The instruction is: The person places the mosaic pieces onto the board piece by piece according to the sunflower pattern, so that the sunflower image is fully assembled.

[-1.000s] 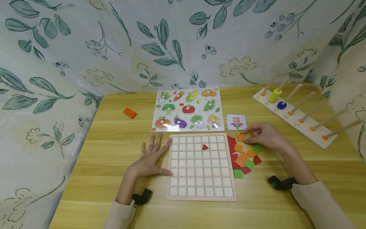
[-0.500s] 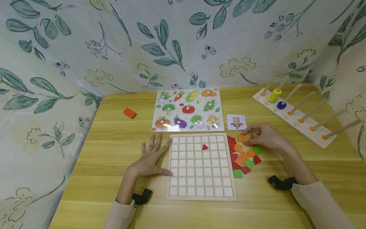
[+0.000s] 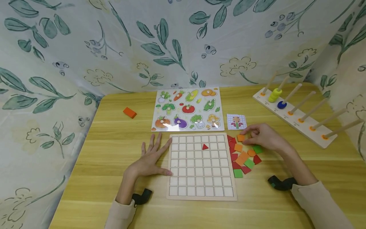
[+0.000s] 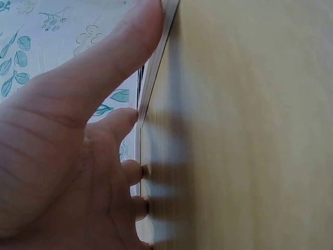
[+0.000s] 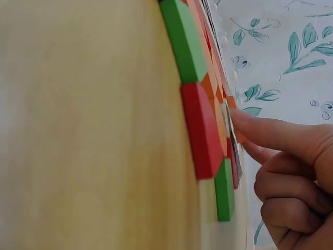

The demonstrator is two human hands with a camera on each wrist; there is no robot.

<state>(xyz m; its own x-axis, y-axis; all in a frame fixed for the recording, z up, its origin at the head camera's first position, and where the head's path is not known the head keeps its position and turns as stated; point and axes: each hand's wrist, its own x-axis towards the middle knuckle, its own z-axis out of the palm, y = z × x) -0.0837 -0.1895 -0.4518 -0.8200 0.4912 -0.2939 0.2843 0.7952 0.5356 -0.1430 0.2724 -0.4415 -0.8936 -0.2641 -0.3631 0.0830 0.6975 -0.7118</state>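
My left hand (image 3: 147,162) lies with fingers spread at the left edge of a wooden grid board (image 3: 168,187), thumb and index fingertip touching its rim. One red triangle tile (image 3: 205,147) sits on the grid near the top. At the right, my right hand (image 3: 264,136) pinches an orange square tile (image 3: 240,138) between thumb and index finger, the other fingers curled in. Below it, beside the board, spreads a pile of red, orange and green tiles, among them a green tile (image 3: 249,163) and a red tile (image 5: 200,130).
A vegetable knob puzzle (image 3: 177,103) lies behind the board, with a small pattern card (image 3: 236,122) to its right. A peg stand (image 3: 294,117) with yellow and blue rings stands at the back right. An orange block (image 3: 130,113) rests at the back left.
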